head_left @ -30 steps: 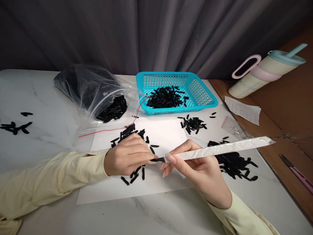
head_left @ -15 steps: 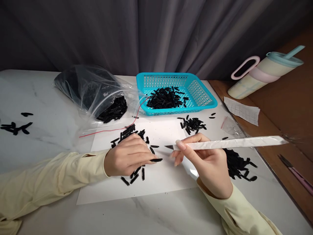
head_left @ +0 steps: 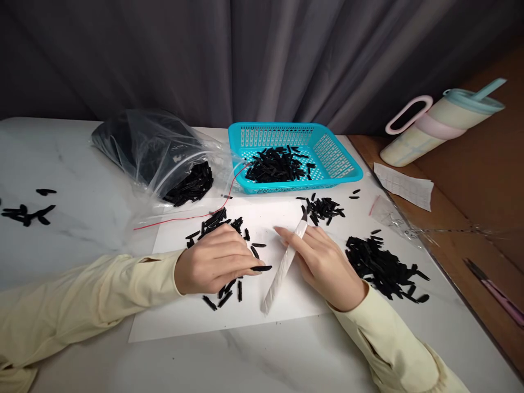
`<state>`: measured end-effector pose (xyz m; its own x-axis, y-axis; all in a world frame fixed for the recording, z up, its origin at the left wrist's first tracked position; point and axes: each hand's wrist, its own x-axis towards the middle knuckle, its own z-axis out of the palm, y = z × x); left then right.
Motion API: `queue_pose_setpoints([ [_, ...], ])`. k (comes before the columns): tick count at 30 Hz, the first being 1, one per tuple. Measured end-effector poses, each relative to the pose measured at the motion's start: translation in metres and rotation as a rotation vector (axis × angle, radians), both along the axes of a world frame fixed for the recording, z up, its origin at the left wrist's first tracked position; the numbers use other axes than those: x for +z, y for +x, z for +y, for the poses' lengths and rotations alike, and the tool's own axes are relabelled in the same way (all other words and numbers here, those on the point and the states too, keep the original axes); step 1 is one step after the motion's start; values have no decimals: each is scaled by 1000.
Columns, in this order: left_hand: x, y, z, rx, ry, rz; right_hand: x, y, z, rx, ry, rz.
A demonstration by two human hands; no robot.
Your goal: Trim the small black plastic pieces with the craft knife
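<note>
My left hand point(head_left: 219, 259) rests over a white sheet of paper point(head_left: 164, 322), its thumb and fingers pinching one thin black sliver point(head_left: 261, 268) that sticks out to the right. Loose black slivers point(head_left: 225, 299) lie around and partly beneath that hand. To the right, my right hand point(head_left: 327, 262) is closed on a slim knife point(head_left: 280, 273) with a white-wrapped handle and a dark pointed blade. The blade points away from me, near a small pile of black slivers point(head_left: 325, 208), and the handle end slants toward the front. The right hand's lower fingers are partly hidden.
A blue basket point(head_left: 245, 188) holding black slivers stands at the back. Left of it lies a clear bag point(head_left: 139, 142) of slivers with a red strip. A larger pile point(head_left: 379, 267) sits at right, near pink-handled tweezers point(head_left: 497, 292), a paper slip point(head_left: 403, 184) and a tumbler point(head_left: 429, 128).
My right hand has turned over, swinging the knife from lying sideways with its blade leftward to blade pointing away. The left hand and its sliver stay put.
</note>
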<state>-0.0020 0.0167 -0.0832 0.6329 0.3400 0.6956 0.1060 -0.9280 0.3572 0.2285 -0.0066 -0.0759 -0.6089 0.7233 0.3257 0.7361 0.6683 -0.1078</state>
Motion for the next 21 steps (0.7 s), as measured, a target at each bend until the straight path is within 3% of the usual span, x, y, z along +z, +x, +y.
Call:
queue_pose_setpoints([
  [3,0,0,0,6,2,-4,3,-1,1,-80,6,29],
  [5,0,0,0,17,7,-4,7,-6,-4,-152,-97,265],
  [7,0,0,0,28,18,1,13,-15,-13,-162,-366,568],
  [10,-1,0,1,29,40,0,20,-28,-25,-67,-867,885],
  [12,-1,0,1,24,45,-4,22,-33,-29,-24,-1063,1014],
  [21,-2,-1,1,0,45,3,22,-38,-29,7,-1258,1222],
])
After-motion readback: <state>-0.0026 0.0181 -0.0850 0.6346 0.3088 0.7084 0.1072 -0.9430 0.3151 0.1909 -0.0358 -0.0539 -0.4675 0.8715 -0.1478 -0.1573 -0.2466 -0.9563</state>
